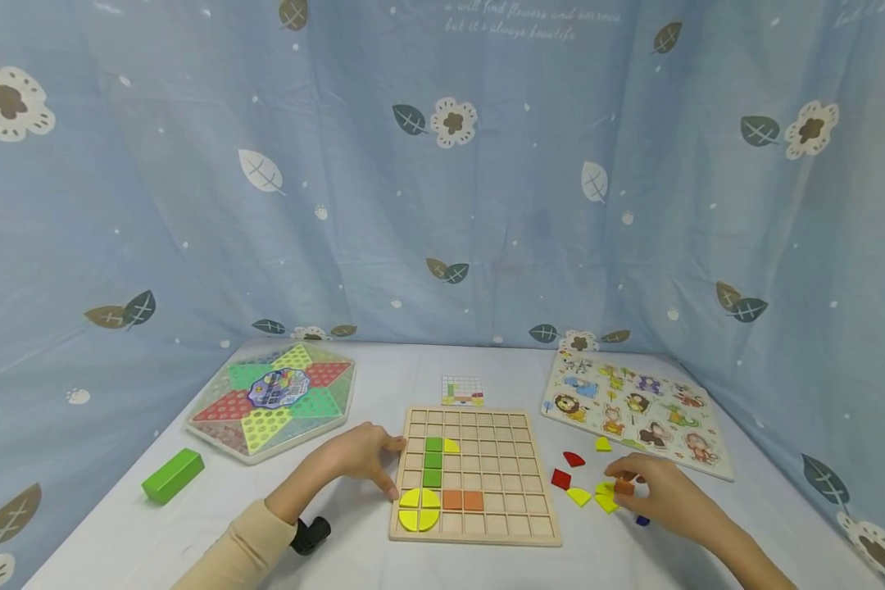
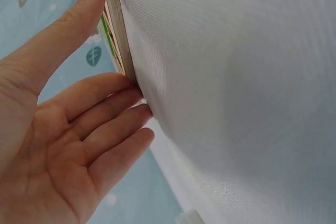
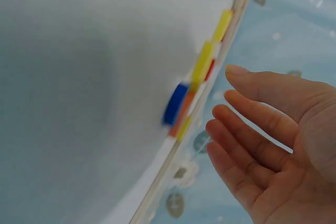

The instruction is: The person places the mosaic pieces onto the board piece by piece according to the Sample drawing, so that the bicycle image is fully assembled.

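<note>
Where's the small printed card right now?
In the head view, the card lies just beyond the board, between the star game on the left and the puzzle on the right.

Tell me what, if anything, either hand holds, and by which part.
Nothing is gripped: the left hand only touches the left edge of the tan rectangular wooden grid board; the right hand is empty.
</note>
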Demonstrator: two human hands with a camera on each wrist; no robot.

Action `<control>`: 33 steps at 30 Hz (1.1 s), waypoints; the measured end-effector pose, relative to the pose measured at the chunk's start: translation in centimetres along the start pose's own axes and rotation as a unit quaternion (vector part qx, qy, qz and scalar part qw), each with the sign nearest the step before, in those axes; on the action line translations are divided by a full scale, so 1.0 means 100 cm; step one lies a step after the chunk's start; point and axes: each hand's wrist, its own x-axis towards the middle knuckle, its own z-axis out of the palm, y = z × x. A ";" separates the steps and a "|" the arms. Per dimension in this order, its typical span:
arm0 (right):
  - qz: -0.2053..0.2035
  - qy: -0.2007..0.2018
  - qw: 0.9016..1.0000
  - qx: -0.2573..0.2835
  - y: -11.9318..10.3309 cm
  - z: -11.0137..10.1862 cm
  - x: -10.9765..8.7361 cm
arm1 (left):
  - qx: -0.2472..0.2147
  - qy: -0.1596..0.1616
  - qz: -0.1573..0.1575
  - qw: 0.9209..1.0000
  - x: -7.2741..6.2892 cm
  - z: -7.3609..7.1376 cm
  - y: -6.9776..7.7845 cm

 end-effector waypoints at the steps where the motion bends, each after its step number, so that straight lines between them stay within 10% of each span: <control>1: 0.005 0.000 1.000 -0.004 0.003 0.000 -0.001 | 0.000 0.000 -0.001 1.000 0.000 0.000 0.000; 33: 0.029 -0.021 0.999 -0.010 0.021 0.004 0.007 | 0.011 0.004 -0.008 1.000 0.000 0.000 0.001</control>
